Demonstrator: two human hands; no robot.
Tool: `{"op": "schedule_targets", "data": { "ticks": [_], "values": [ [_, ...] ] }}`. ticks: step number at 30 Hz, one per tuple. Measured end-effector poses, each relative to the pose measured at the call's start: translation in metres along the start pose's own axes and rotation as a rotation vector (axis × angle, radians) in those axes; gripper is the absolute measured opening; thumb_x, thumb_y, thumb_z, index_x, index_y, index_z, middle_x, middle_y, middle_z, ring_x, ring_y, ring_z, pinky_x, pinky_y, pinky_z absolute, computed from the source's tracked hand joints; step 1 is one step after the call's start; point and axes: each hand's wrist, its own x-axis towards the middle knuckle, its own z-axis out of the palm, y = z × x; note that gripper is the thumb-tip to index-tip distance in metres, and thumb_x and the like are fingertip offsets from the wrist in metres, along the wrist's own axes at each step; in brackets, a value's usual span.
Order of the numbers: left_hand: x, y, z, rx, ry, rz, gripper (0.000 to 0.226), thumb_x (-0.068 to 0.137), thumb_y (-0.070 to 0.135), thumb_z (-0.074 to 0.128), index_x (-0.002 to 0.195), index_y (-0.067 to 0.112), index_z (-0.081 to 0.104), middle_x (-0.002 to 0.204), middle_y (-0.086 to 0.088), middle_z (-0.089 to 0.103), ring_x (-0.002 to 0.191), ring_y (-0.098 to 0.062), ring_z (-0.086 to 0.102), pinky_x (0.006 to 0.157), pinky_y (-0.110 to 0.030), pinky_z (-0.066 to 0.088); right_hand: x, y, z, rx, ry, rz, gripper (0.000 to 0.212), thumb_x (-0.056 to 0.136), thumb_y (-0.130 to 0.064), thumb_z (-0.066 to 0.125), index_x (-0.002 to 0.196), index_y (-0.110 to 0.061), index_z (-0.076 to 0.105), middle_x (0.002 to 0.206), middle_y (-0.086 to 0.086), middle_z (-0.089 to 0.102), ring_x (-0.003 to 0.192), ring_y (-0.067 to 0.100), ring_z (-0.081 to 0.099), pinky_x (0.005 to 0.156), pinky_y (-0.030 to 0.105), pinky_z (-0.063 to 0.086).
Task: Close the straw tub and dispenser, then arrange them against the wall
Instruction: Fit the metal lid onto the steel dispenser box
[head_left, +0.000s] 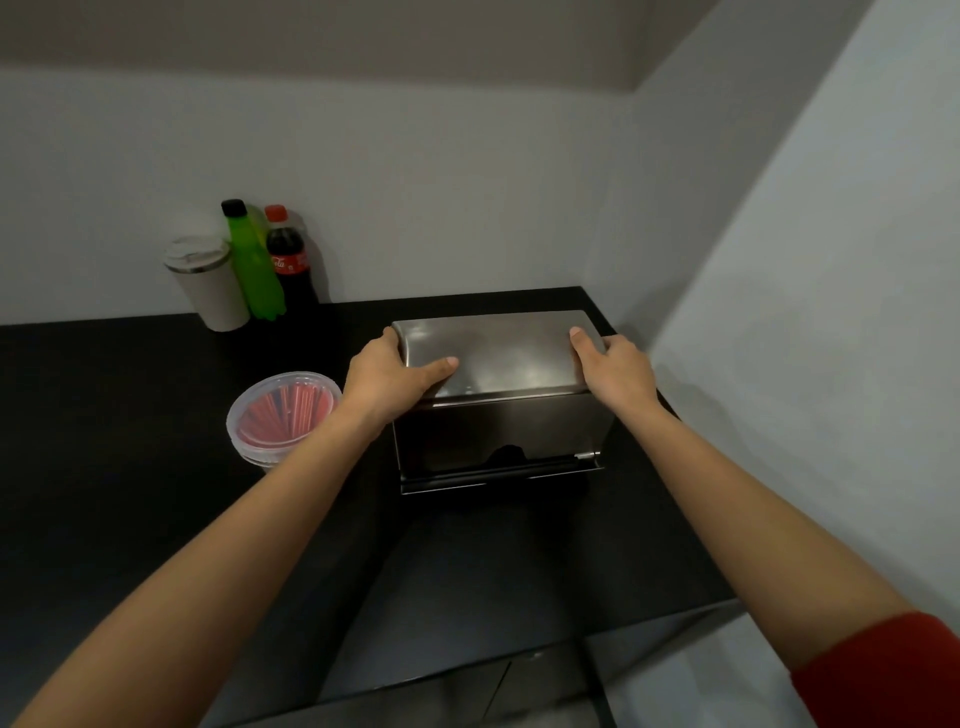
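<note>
A stainless steel straw dispenser (498, 410) stands on the black counter (130, 441) near the right wall, its curved lid down. My left hand (389, 376) grips the lid's left end, thumb on top. My right hand (615, 366) grips the lid's right end. Left of the dispenser sits a round clear plastic tub (278, 415) holding red straws, with a clear lid on it; my left forearm crosses its right edge.
A beige travel cup (205, 283), a green bottle (254, 260) and a cola bottle (291, 260) stand against the back wall at the left. The grey right wall (805, 312) runs close beside the dispenser. The counter's front edge is near me.
</note>
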Motion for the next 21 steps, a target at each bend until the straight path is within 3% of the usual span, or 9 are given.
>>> {"op": "schedule_targets", "data": {
  "ticks": [4, 7, 12, 17, 21],
  "values": [
    [-0.004, 0.003, 0.0, -0.001, 0.029, 0.011, 0.074, 0.082, 0.032, 0.07, 0.142, 0.007, 0.034, 0.141, -0.01, 0.047, 0.127, -0.025, 0.047, 0.084, -0.022, 0.034, -0.003, -0.002, -0.003, -0.008, -0.018, 0.018, 0.067, 0.091, -0.057, 0.04, 0.131, -0.004, 0.048, 0.118, 0.011, 0.06, 0.109, 0.028, 0.057, 0.078, 0.031, 0.04],
    [-0.003, 0.0, 0.002, 0.004, 0.068, 0.034, 0.075, 0.079, 0.032, 0.072, 0.141, 0.01, 0.037, 0.138, -0.01, 0.049, 0.123, -0.024, 0.05, 0.09, -0.026, 0.041, -0.007, -0.003, -0.003, 0.014, -0.028, 0.004, 0.065, 0.091, -0.055, 0.043, 0.135, -0.007, 0.042, 0.126, 0.011, 0.057, 0.113, 0.028, 0.056, 0.083, 0.034, 0.043],
    [-0.005, -0.006, -0.001, 0.024, 0.189, 0.076, 0.072, 0.077, 0.035, 0.074, 0.139, 0.016, 0.043, 0.138, -0.008, 0.049, 0.123, -0.023, 0.05, 0.101, -0.037, 0.045, -0.023, -0.007, -0.005, -0.078, 0.064, -0.133, 0.066, 0.089, -0.052, 0.049, 0.139, -0.01, 0.039, 0.141, 0.012, 0.044, 0.129, 0.029, 0.042, 0.103, 0.044, 0.038],
    [-0.017, -0.007, -0.005, 0.03, 0.255, 0.153, 0.065, 0.077, 0.033, 0.073, 0.135, 0.017, 0.047, 0.134, -0.007, 0.05, 0.121, -0.021, 0.05, 0.092, -0.028, 0.043, -0.044, -0.013, -0.005, -0.226, 0.139, -0.297, 0.062, 0.09, -0.049, 0.049, 0.138, -0.012, 0.04, 0.142, 0.012, 0.041, 0.133, 0.028, 0.036, 0.109, 0.042, 0.032],
    [-0.031, -0.007, -0.007, 0.032, 0.274, 0.189, 0.063, 0.078, 0.032, 0.073, 0.134, 0.016, 0.048, 0.134, -0.007, 0.05, 0.122, -0.02, 0.05, 0.093, -0.028, 0.042, -0.059, -0.021, -0.003, -0.248, 0.124, -0.384, 0.062, 0.089, -0.05, 0.049, 0.138, -0.012, 0.042, 0.142, 0.011, 0.041, 0.134, 0.027, 0.035, 0.11, 0.042, 0.03]
  ]
}}
